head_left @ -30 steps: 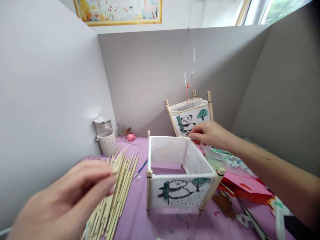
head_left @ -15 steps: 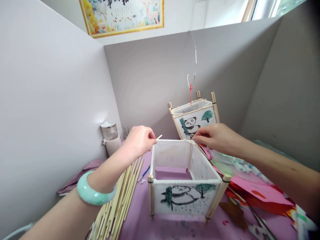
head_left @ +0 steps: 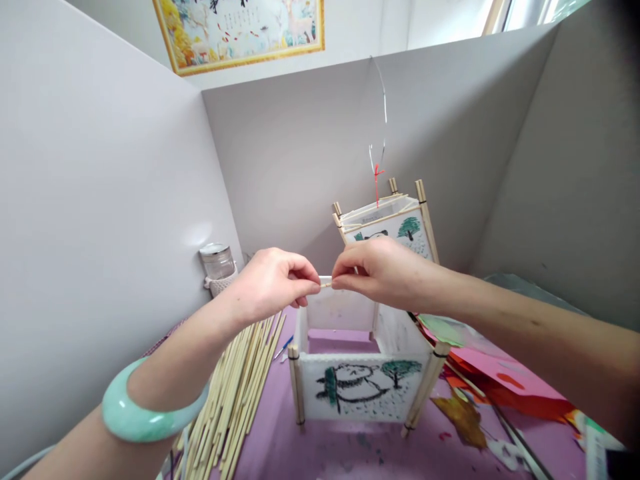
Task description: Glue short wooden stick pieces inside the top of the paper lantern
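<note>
At mid-frame, the left hand [head_left: 280, 283] and right hand [head_left: 383, 273] pinch thin wood [head_left: 325, 285] between them.
Below, a panda-painted box [head_left: 360, 410] stands on the bench [head_left: 270, 427].

Thin pale stick [head_left: 325, 286] you hold nearly level, near your open-topped white box's [head_left: 360, 393] far rim, box upright, wooden-posted, panda drawn on near side
</note>
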Demonstrator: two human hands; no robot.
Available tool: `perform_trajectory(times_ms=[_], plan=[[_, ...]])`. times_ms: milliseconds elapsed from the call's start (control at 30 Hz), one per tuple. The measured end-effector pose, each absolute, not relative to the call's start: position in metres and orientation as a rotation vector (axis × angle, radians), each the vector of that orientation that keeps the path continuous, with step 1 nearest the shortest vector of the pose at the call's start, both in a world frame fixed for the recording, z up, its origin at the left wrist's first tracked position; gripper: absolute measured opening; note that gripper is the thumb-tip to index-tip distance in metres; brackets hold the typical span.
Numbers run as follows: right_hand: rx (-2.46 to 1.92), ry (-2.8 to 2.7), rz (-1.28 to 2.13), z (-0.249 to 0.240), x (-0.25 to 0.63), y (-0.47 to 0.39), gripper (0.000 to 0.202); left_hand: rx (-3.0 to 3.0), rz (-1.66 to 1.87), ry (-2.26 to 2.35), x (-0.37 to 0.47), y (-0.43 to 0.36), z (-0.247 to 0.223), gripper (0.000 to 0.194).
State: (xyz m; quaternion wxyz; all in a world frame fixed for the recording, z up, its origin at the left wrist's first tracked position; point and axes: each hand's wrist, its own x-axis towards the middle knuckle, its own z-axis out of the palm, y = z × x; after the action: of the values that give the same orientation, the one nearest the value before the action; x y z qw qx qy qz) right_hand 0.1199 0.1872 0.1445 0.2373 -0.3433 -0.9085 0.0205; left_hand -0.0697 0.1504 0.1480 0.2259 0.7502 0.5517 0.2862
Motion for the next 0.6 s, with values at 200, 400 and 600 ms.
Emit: perform_trajectory(times_ms=[200,400,600], plan=[[-1.229,-2.482,0.117,0.139,0.114,0.146,0.019,1.999,0.776,1.406,-0.093,0.144,0.134,0.013],[-1.193,-2.469,-0.056,0.121,0.104,0.125,0.022,1.836,0.833,1.36,-0.107,0.135,0.108,0.016],[-1.152,-2.479,-0.131,0.109,0.097,0.122,0.027,1.698,0.865,1.315,-0.108,0.127,0.096,0.017]])
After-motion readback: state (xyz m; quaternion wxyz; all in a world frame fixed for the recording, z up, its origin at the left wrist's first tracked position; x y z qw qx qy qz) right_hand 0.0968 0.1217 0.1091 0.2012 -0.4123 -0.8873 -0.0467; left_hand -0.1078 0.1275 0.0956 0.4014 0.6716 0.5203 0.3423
